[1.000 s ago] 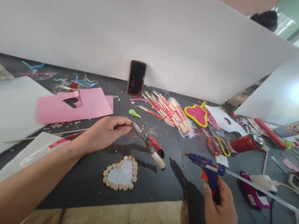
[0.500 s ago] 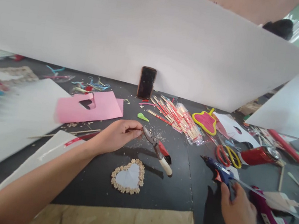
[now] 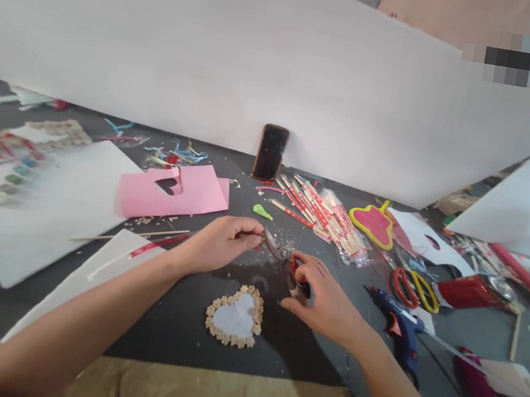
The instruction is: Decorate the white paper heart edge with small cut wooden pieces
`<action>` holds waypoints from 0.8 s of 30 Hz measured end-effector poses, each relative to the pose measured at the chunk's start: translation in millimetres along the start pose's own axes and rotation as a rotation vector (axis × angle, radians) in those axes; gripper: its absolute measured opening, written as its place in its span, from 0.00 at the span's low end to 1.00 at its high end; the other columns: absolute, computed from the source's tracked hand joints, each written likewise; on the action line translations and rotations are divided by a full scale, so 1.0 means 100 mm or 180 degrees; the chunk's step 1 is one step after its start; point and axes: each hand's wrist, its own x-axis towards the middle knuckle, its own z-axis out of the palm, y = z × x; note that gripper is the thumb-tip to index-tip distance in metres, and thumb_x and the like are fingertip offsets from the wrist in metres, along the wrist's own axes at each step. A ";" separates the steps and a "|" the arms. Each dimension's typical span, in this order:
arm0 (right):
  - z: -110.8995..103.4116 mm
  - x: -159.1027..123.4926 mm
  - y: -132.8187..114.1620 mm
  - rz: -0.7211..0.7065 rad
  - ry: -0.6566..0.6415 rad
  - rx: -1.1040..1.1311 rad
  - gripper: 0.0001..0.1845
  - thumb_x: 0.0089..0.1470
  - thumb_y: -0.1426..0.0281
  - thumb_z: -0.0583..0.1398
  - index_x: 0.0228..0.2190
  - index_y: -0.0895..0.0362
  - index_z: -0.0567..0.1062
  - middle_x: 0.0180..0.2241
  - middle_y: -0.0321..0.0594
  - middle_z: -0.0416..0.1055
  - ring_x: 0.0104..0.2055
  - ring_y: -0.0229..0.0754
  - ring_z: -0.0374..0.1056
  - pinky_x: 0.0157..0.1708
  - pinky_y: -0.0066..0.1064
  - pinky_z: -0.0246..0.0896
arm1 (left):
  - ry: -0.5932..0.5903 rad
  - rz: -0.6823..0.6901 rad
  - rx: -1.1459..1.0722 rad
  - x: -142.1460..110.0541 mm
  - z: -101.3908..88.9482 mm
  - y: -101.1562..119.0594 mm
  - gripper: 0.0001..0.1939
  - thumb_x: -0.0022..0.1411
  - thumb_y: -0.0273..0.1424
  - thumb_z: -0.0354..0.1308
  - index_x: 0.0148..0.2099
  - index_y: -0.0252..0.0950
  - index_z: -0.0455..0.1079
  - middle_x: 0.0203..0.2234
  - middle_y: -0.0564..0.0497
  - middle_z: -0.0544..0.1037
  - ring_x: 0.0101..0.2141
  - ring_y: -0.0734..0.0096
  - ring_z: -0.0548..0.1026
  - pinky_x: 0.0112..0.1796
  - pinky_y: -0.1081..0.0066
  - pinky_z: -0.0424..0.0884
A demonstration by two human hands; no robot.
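pruning shears [image 3: 278,246] are located near the centre of the tabletop [image 3: 163,330], metal blades directed toward the left hand [image 3: 222,242] and handle end enclosed by the right hand [image 3: 324,296]. right hand: closed around the red handle section, with fingers [image 3: 309,266] wrapped over it and most of the handle end hidden. left hand: curled, fingertips pinched together just beside the blade tips; any item between them is too small to identify. loose crumbs [image 3: 280,231] are scattered around the blades. directly below both hands, a heart-shaped bead frame [image 3: 234,314] surrounds a pale paper heart and lies apart from them. up and left of the left hand is a pink card [image 3: 170,193] with a heart cutout, and farther left lies a white sheet [image 3: 36,209]. beyond the blades, a green paper piece [image 3: 261,211] lies beside a bundle of red-printed sticks [image 3: 318,210] in clear plastic. a phone [image 3: 271,152] stands against a white board [image 3: 218,50]. to the right are red-and-yellow scissors [image 3: 414,289], a blue hot glue gun [image 3: 394,319] and a red can [image 3: 474,292].
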 end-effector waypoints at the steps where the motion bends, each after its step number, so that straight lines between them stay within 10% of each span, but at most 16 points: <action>1: 0.03 0.02 0.03 -0.0015 0.0008 0.0033 0.15 0.47 0.62 0.63 0.34 0.55 0.65 0.52 0.50 0.63 0.58 0.48 0.57 0.50 0.41 0.60 | -0.0005 -0.0011 -0.0010 0.01 0.00 -0.01 0.13 0.63 0.35 0.46 0.37 0.37 0.71 0.31 0.53 0.76 0.35 0.69 0.72 0.36 0.73 0.66; 10: 0.19 0.20 0.12 -0.0049 0.0576 -0.0071 0.11 0.47 0.76 0.53 0.36 0.55 0.66 0.44 0.47 0.67 0.49 0.45 0.64 0.45 0.37 0.64 | 0.0229 -0.0016 -0.0203 0.01 -0.01 0.03 0.12 0.62 0.32 0.47 0.37 0.36 0.71 0.31 0.51 0.76 0.34 0.69 0.72 0.36 0.72 0.66; 24: 0.26 0.26 0.12 -0.0196 0.1263 -0.0862 0.10 0.57 0.67 0.53 0.41 0.55 0.67 0.46 0.47 0.66 0.48 0.47 0.65 0.45 0.39 0.65 | 0.0560 -0.0122 -0.0239 -0.02 0.06 0.07 0.15 0.64 0.35 0.46 0.36 0.34 0.71 0.23 0.53 0.71 0.23 0.76 0.66 0.27 0.75 0.63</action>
